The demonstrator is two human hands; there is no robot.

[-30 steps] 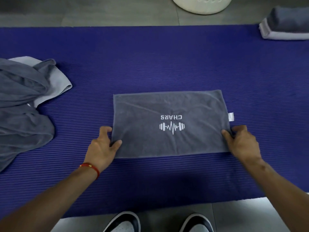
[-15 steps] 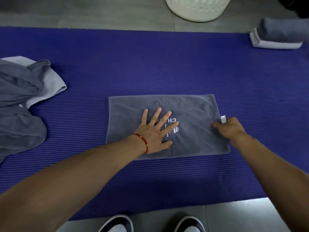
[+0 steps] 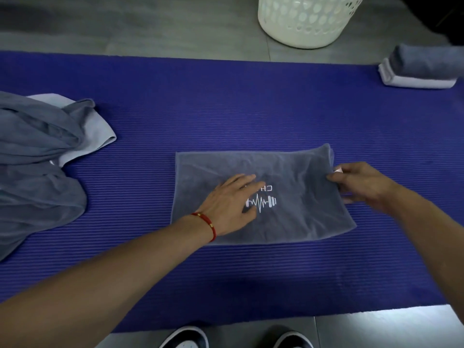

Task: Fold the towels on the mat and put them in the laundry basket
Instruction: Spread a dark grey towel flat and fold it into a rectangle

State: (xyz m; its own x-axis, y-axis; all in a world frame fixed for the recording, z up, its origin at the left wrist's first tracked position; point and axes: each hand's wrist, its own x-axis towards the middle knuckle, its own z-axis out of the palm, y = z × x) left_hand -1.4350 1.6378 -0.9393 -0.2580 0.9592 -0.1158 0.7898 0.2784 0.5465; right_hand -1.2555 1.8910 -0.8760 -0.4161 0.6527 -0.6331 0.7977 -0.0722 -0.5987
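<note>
A grey towel (image 3: 296, 169) with a white logo lies folded in a rectangle on the middle of the blue mat (image 3: 226, 101). My left hand (image 3: 231, 202) presses flat on the towel's centre, fingers straight, partly covering the logo. My right hand (image 3: 361, 182) pinches the towel's right edge near its white tag and lifts that edge slightly. The white laundry basket (image 3: 306, 23) stands on the floor beyond the mat's far edge.
A heap of unfolded grey towels (image 3: 37, 156) lies on the mat's left side. A stack of folded towels (image 3: 421, 69) sits at the far right of the mat. My two shoes (image 3: 236, 337) show at the near edge, on grey floor tiles.
My left hand left the towel's left edge and now presses flat on its centre. My right hand has lifted the right edge a little. The view tilted up, showing more of the basket.
</note>
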